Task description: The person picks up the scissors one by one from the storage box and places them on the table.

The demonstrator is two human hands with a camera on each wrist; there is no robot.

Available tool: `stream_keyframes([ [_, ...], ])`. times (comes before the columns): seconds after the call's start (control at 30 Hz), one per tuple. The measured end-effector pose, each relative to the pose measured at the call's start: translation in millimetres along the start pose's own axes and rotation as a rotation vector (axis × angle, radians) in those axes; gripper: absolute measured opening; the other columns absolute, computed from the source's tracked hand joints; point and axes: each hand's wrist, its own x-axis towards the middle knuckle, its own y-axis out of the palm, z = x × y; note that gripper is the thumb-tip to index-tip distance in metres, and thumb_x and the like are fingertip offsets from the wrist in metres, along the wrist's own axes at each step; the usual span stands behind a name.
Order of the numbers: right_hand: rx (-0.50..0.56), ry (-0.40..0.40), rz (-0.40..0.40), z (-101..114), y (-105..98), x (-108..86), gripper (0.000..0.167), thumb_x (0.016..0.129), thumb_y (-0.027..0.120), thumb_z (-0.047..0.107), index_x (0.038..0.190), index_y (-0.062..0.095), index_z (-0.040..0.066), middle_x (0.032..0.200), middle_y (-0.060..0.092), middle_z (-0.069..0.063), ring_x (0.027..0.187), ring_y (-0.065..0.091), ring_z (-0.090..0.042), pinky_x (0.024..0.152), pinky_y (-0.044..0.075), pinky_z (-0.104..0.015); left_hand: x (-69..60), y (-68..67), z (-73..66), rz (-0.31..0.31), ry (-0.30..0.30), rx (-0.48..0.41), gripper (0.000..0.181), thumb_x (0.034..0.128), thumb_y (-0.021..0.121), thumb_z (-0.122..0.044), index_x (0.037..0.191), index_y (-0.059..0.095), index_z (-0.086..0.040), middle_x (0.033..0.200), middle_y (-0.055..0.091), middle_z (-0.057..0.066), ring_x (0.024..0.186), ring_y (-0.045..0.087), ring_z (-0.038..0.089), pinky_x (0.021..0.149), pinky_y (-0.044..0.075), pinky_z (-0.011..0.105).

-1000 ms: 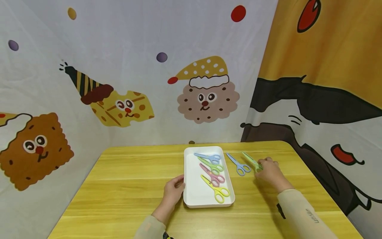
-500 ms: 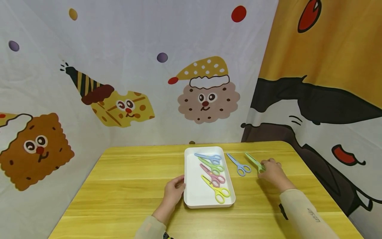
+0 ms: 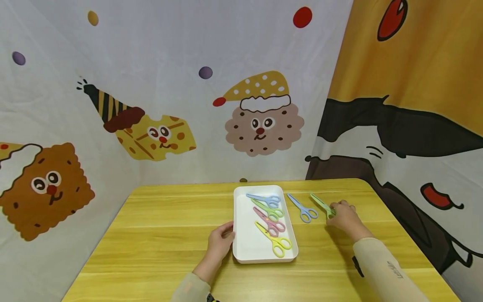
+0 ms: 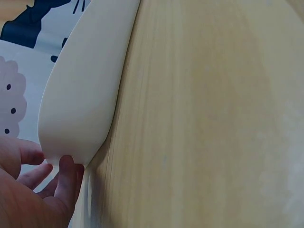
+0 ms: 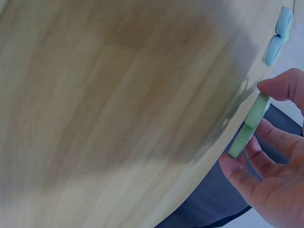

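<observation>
A white tray [image 3: 245, 247] holds blue scissors [image 3: 272, 201], green scissors [image 3: 274, 214], pink scissors [image 3: 274, 226] and yellow scissors [image 3: 277, 243]. My left hand [image 3: 220, 242] grips the tray's left side; the left wrist view has this hand [image 4: 47, 185] with fingertips against the tray's outer wall [image 4: 85, 95]. Right of the tray, another blue pair [image 3: 305, 211] lies on the table. Beyond it, my right hand [image 3: 346, 218] holds a second green pair [image 3: 320, 203] by the handles. Thumb and fingers of the right hand [image 5: 270, 156] pinch the green handles [image 5: 251, 121] in the right wrist view.
The wooden table [image 3: 162, 235] has its back edge against a printed cloth [image 3: 170, 50] with cartoon figures. An orange and black printed section [image 3: 407, 75] hangs behind the table's right side. Blue scissor handles [image 5: 280, 33] are near the right hand.
Compared with one second ago, my right hand has shifted slightly to the right, and the green scissors have moved with it. My left hand has stayed at the tray.
</observation>
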Motion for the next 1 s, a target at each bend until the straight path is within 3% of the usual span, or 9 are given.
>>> stream_keyframes([
  [0.47, 0.003, -0.009, -0.005, -8.5, 6.7, 3.4, 0.061, 0.071, 0.079, 0.021, 0.12, 0.055, -0.008, 0.118, 0.044, -0.035, 0.1, 0.04, -0.052, 0.078, 0.043, -0.056, -0.6, -0.5, -2.0, 0.007, -0.001, 0.013, 0.035, 0.0877, 0.059, 0.002, 0.123, 0.059, 0.007, 0.116, 0.063, 0.024, 0.104, 0.062, 0.031, 0.083, 0.056, 0.031],
  [1.0, -0.002, -0.007, 0.035, -2.3, 1.1, 1.8, 0.063, 0.073, 0.079, 0.02, 0.123, 0.054, -0.008, 0.123, 0.042, -0.037, 0.104, 0.04, -0.054, 0.081, 0.043, -0.058, 0.2, 0.0, -1.9, -0.002, 0.03, 0.029, 0.034, 0.0871, 0.059, 0.003, 0.121, 0.059, 0.008, 0.116, 0.063, 0.025, 0.104, 0.062, 0.032, 0.084, 0.056, 0.032],
])
